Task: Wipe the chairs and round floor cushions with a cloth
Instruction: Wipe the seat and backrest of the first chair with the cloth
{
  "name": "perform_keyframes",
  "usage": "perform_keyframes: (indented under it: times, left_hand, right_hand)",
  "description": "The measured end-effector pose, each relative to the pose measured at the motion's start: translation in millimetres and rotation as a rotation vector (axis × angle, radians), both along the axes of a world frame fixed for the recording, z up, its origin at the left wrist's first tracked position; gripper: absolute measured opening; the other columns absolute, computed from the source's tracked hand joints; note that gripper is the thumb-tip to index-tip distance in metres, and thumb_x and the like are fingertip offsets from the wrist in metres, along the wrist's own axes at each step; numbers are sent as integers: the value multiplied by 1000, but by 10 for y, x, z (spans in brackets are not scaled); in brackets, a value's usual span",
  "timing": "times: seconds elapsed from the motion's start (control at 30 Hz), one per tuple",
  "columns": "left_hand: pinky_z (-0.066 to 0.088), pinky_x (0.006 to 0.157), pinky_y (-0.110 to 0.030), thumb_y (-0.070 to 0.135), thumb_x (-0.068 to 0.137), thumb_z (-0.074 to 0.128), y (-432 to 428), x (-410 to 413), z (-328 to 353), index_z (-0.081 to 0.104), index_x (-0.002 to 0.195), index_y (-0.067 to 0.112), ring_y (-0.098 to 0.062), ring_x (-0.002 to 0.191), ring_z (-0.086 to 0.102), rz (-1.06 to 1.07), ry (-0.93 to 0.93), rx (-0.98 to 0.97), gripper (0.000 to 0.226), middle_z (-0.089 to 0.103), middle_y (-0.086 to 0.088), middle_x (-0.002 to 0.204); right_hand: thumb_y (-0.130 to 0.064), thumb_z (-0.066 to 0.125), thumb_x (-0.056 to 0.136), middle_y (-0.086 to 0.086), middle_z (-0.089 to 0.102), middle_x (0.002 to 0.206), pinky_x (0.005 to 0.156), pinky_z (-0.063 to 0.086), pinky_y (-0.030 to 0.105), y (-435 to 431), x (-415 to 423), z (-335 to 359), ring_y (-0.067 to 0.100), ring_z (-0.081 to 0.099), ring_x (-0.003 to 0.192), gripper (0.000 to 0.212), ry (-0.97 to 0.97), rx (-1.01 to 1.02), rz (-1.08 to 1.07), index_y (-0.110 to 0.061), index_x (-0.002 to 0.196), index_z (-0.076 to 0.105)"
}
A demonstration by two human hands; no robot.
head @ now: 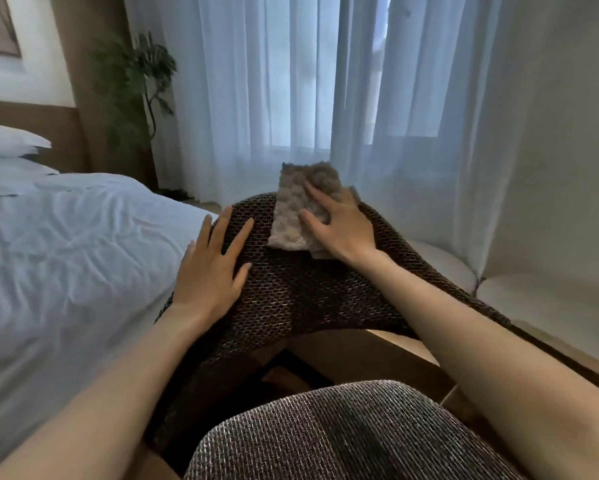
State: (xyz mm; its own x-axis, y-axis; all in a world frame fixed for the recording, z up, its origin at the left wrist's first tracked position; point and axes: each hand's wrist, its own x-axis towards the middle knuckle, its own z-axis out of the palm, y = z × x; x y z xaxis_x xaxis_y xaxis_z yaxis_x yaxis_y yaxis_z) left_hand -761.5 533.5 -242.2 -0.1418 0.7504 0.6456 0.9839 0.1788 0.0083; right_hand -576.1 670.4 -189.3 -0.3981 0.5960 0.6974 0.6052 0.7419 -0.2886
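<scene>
A dark brown woven chair back (291,292) curves across the middle of the view. A beige textured cloth (296,209) lies over its top edge. My right hand (339,226) presses flat on the cloth with fingers spread. To the left of the cloth, my left hand (211,268) rests flat on the weave with straight fingers. The chair's grey woven seat (343,434) fills the bottom of the view.
A bed with white sheets (66,258) and pillows (7,147) stands close on the left. Sheer curtains (291,81) hang behind the chair, with a potted plant (135,84) in the corner. White rounded cushions (443,268) sit on the floor at the right by the wall.
</scene>
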Motion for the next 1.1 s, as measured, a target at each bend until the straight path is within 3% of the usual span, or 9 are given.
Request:
perform_keyframes:
  times: [0.2,0.3,0.4,0.5,0.6,0.7,0.8,0.97,1.1]
  left_hand:
    - [26,113,-45,43,97,41,36,-22,-31,5,151,38,-26,147,4,-17,-30,39,65,-6,2,161]
    - [23,114,-45,43,98,39,27,-17,-32,4,152,38,-26,147,2,-4,-34,25,65,-7,2,161]
    - [21,115,-44,42,99,39,7,-3,-32,3,152,37,-26,147,2,-7,-37,15,64,-9,2,161]
    - [19,116,-43,42,99,38,-5,3,-16,0,151,38,-26,147,0,1,-44,-3,64,-13,4,160]
    - [18,116,-43,41,99,38,-3,0,-15,-2,151,38,-25,148,-1,3,-42,-12,66,-15,4,160]
    - [17,117,-39,40,99,40,-18,-17,-5,0,151,38,-23,148,-2,-21,-60,-4,66,-13,5,160]
    - [18,116,-35,35,99,41,-38,-20,10,4,152,34,-21,148,2,-67,-89,43,65,-5,6,161]
    - [17,117,-31,29,101,38,-12,-29,16,7,152,30,-16,148,4,-96,-139,84,60,0,9,161]
    - [24,115,-35,30,101,39,-22,-56,32,12,152,32,-17,148,7,-119,-173,76,58,2,11,160]
  right_hand:
    - [-47,64,85,4,56,121,63,58,38,-31,-113,-1021,25,62,98,44,113,137,-6,-37,127,58]
    - [-42,75,78,2,66,109,54,56,32,-152,76,-1620,23,68,87,40,-12,132,-15,-29,115,68]
    - [-50,71,79,-6,68,110,59,54,26,-352,277,-1974,15,69,86,42,-182,7,-23,-32,117,68]
    - [-51,65,84,-7,66,120,73,57,31,-422,353,-1825,16,67,98,46,-200,-64,20,-39,128,58]
    - [-41,69,82,0,65,123,74,57,31,-478,239,-1271,20,68,97,46,54,130,145,-37,128,60]
    - [-47,62,87,-4,59,133,86,51,28,-444,-74,-554,16,61,112,46,244,207,159,-40,132,54]
    - [-56,49,92,-4,50,141,90,49,37,-325,-435,-165,22,53,122,48,176,82,70,-48,139,42]
    - [-46,53,94,-3,57,134,78,55,39,-307,-588,-602,26,63,107,40,256,33,33,-44,133,51]
    - [-41,65,86,-1,65,122,70,54,36,-373,-287,-1357,28,66,98,39,29,13,9,-35,124,62]
